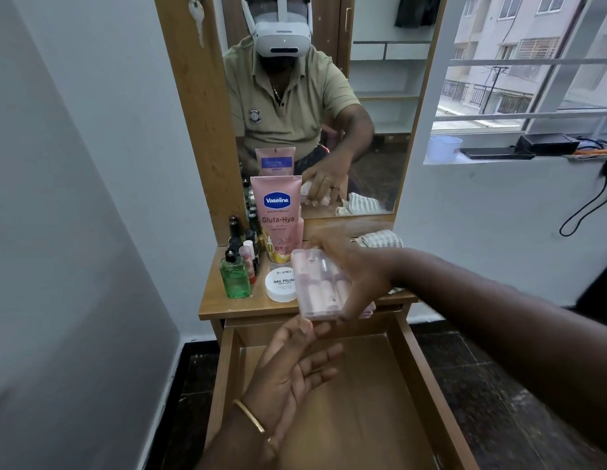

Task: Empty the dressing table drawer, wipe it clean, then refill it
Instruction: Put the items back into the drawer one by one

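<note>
1. Both hands are up over the pulled-out drawer [363, 395], close together but not touching.
2. Her right hand [359, 276] grips a flat, clear plastic case [320, 286] from its right side, fingers curled round the far edge and thumb under the near corner. Pale pink tubes show blurred through the lid. The case hangs over the front edge of the tabletop [227, 305].
3. Her left hand [295, 368] is held palm up just below the case, fingers straight and loosely spread, holding nothing; whether the fingertips touch the case I cannot tell. A thin gold bangle [249, 415] sits on that wrist.
4. The drawer is light brown wood with a smooth, bare bottom and plain straight sides.
5. Along the left part of the tabletop stand a tall pink Vaseline tube [278, 215], a round white nail polish remover tub [281, 283] near the front edge, a green see-through bottle [235, 278] with a black cap, and small dark bottles [236, 232] behind it.
6. A striped, crumpled cloth [380, 239] lies at the right back corner, under the mirror [373, 96].
</note>
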Motion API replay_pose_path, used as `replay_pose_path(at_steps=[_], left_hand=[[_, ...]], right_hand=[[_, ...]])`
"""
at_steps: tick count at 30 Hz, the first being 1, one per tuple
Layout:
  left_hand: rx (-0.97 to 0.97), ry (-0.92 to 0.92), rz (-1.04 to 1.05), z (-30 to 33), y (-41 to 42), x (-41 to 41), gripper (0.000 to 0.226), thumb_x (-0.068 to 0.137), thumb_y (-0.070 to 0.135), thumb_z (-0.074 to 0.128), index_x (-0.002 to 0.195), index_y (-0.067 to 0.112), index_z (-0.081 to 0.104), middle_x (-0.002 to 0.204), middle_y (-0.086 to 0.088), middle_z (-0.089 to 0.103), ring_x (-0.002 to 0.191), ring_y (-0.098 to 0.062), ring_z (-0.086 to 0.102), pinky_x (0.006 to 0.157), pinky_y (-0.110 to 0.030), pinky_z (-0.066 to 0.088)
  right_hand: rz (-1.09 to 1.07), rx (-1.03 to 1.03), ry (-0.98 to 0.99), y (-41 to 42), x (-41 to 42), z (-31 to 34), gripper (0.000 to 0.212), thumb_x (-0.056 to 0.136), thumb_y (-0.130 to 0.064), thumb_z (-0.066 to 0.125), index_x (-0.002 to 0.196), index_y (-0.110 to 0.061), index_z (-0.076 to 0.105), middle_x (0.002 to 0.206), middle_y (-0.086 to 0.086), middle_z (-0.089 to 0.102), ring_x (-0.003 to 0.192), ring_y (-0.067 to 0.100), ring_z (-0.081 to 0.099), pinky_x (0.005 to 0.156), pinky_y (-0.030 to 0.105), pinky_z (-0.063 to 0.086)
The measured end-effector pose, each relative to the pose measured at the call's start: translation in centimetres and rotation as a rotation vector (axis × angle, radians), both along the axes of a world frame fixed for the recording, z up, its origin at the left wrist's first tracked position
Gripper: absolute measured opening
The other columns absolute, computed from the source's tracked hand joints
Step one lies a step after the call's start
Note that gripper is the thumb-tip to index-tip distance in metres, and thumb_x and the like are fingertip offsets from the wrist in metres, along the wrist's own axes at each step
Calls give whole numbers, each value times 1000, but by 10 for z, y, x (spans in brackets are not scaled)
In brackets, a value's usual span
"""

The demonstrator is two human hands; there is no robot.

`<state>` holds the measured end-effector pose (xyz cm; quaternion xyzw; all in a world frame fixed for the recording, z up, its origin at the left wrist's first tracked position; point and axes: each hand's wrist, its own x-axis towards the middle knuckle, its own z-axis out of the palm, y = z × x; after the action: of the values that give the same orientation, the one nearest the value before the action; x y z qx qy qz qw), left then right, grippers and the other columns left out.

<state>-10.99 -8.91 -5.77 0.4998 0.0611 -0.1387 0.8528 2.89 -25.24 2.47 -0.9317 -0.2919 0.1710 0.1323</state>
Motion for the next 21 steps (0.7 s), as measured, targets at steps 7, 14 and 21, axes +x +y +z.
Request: replay_pose_path(at_steps=[7, 14, 21], left_hand=[[-42, -12, 95, 4, 3, -7, 48, 78, 19, 68, 122, 4, 56, 99, -19, 73, 73, -22, 71, 74, -37, 60], [-40, 60, 27, 2, 11, -18, 47, 77, 3, 65, 122, 0, 55, 93, -23, 72, 64, -25, 69, 59, -34, 60], [61, 116, -92, -2, 17, -25, 33, 89, -4, 56, 120, 6, 58, 89, -19, 72, 65, -24, 69, 63, -37, 59]], right_hand=[[16, -71, -25, 16, -49, -1, 125, 61, -45, 89, 151, -36, 2, 158, -5, 17, 141, 23, 28, 107, 40, 42], [-186, 78, 34, 0, -88, -13, 129, 60, -61, 85, 154, -39, 0, 163, -9, 9, 148, 21, 17, 117, 49, 29], [-577, 658, 390, -40, -101, -50, 23, 94, -28, 65, 110, -11, 66, 100, 8, 76, 94, 24, 73, 88, 47, 58]])
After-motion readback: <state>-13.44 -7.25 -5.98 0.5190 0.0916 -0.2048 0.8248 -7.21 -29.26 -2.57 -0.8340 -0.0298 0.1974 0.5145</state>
